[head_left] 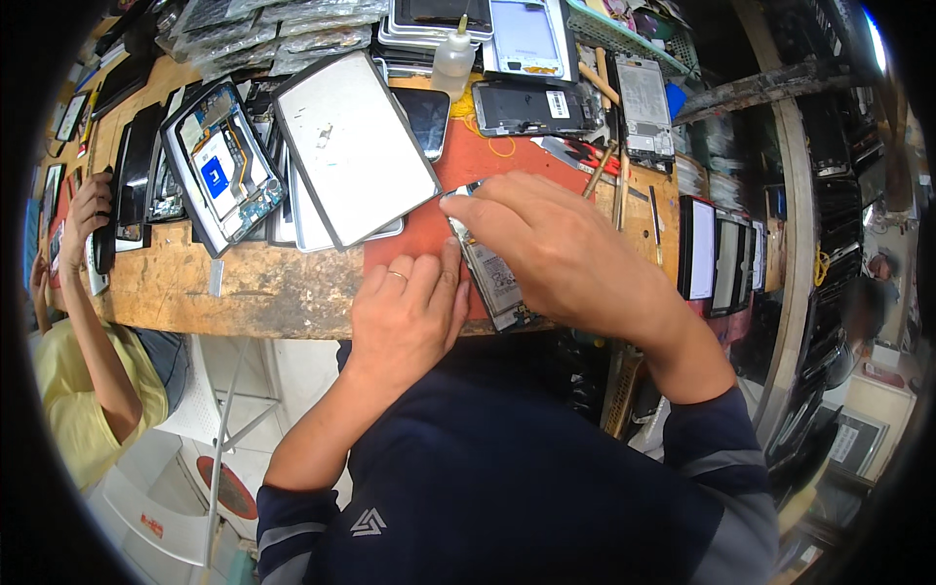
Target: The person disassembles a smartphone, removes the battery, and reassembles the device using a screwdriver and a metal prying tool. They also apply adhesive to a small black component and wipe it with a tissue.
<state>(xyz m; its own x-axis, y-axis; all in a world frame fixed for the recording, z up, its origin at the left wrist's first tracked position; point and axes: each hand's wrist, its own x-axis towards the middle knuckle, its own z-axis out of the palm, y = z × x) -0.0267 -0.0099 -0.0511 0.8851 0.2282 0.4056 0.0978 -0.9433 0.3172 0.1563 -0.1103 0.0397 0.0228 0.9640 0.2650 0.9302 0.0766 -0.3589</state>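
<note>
An opened smartphone (491,277), its inner parts and battery showing, lies aslant on a red mat (390,252) at the bench's front edge. My left hand (409,302), a ring on one finger, rests on the mat with fingers stretched forward, its index finger and thumb against the phone's left edge. Over the phone's upper right part, my right hand (561,244) is closed, thumb and fingers pinched near the top corner. Whatever the pinch holds is hidden. Just beyond my left hand leans a large white panel with dark edges (356,146).
Left of the panel lies an opened tablet (222,168). Behind stand a clear squeeze bottle (453,63) and a dark phone screen (531,107). Red-handled pliers (575,156) and another opened device (643,107) are at right. A co-worker's hand (88,210) works at far left.
</note>
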